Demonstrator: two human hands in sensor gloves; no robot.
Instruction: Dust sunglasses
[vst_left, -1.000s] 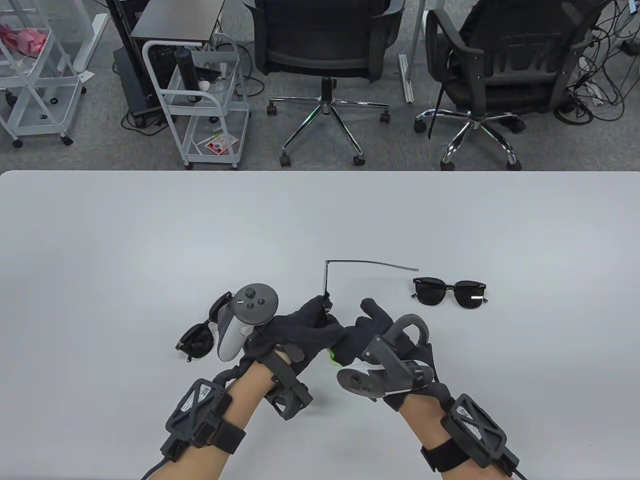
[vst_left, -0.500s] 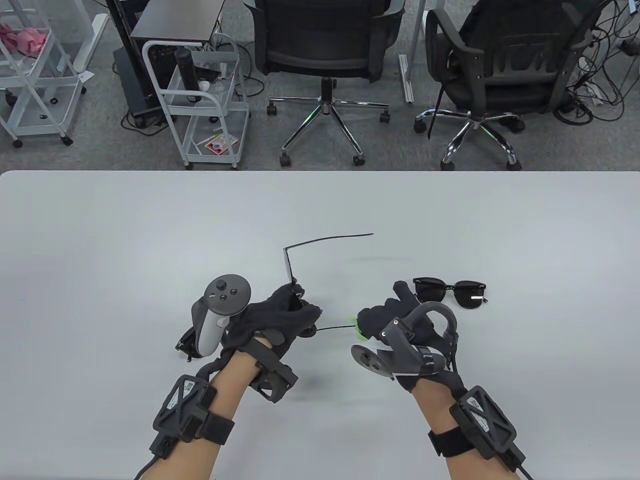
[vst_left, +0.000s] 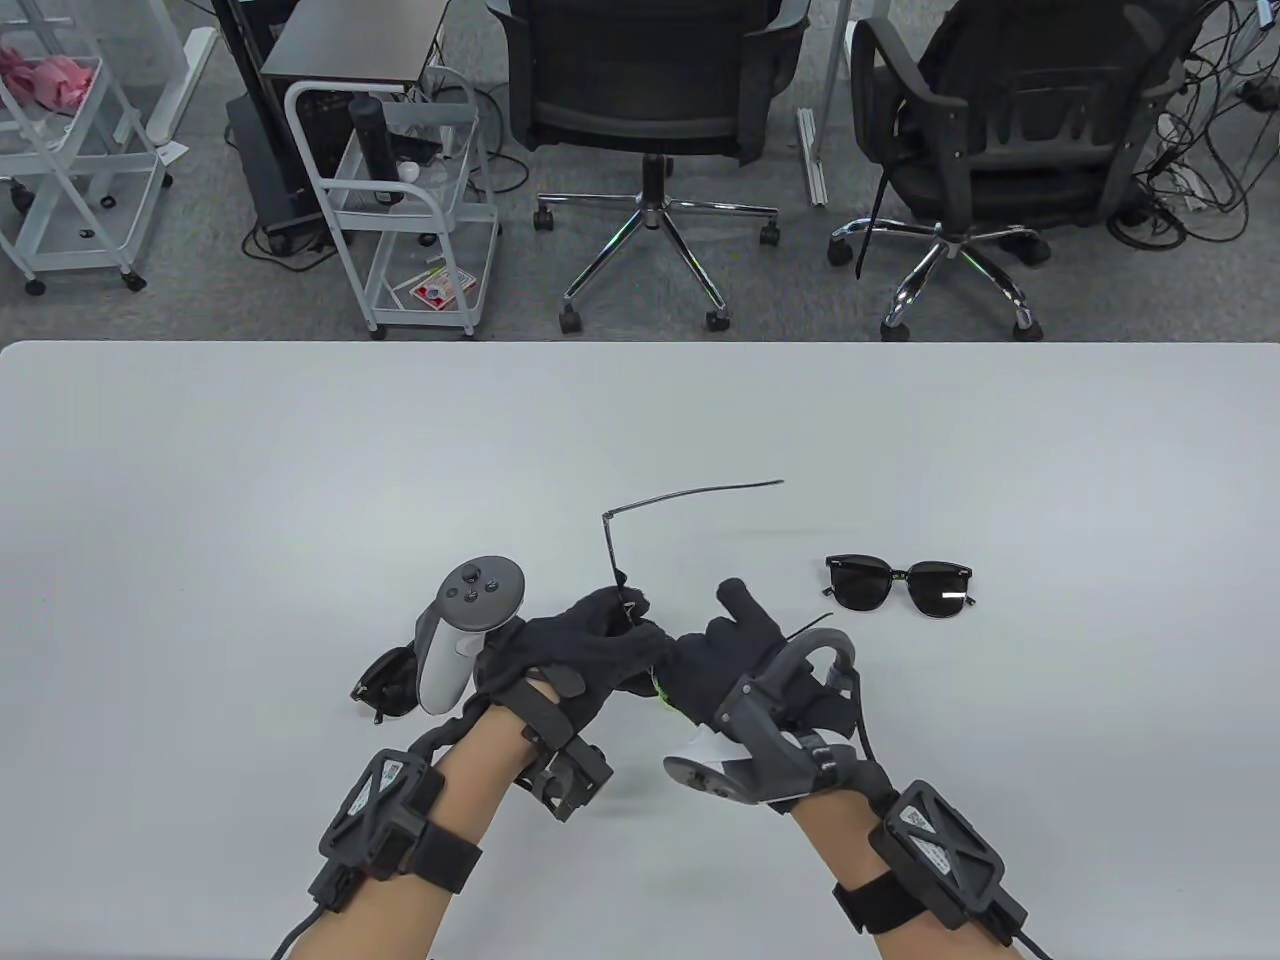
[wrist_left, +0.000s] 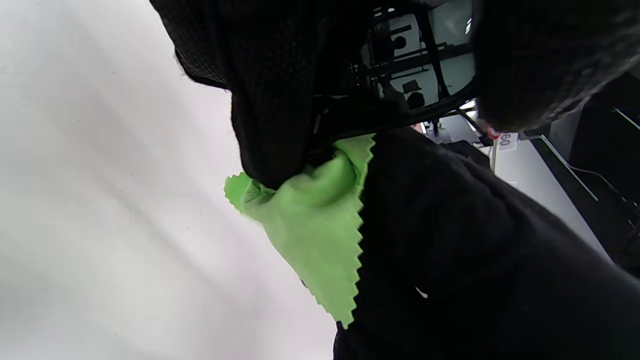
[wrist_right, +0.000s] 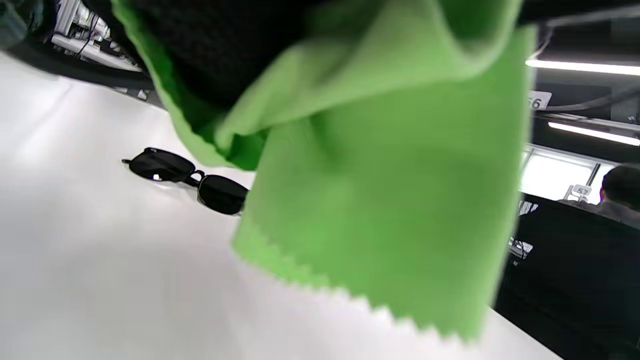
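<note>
Behind the white table (vst_left: 300, 450): grey carpet, two black office chairs (vst_left: 650, 90) and a white wire cart (vst_left: 400, 200). Near the front edge, about the middle: left hand (vst_left: 570, 650) and right hand (vst_left: 730, 660) pressed close together, gloved fingers touching. Held in the left hand, a pair of sunglasses (vst_left: 612, 560) raised off the surface, frame end-on and one thin temple arm reaching out toward the right; lens seen up close in the left wrist view (wrist_left: 415, 75), gripped between dark fingers (wrist_left: 280, 90). Pinched in the right hand, a green cloth (wrist_left: 315, 220) with a zigzag-cut edge, bunched against the lens at the top and hanging loose below; only a sliver of green visible from above (vst_left: 660, 690), a large drape of it filling the right wrist view (wrist_right: 390, 190). Lying flat to the right of the hands, toward the right side of the surface, a second pair of dark sunglasses (vst_left: 900, 585), lenses facing up, apart from both hands. Half hidden under the left tracker, toward the left: a third dark pair (vst_left: 385, 685) resting on the surface.
</note>
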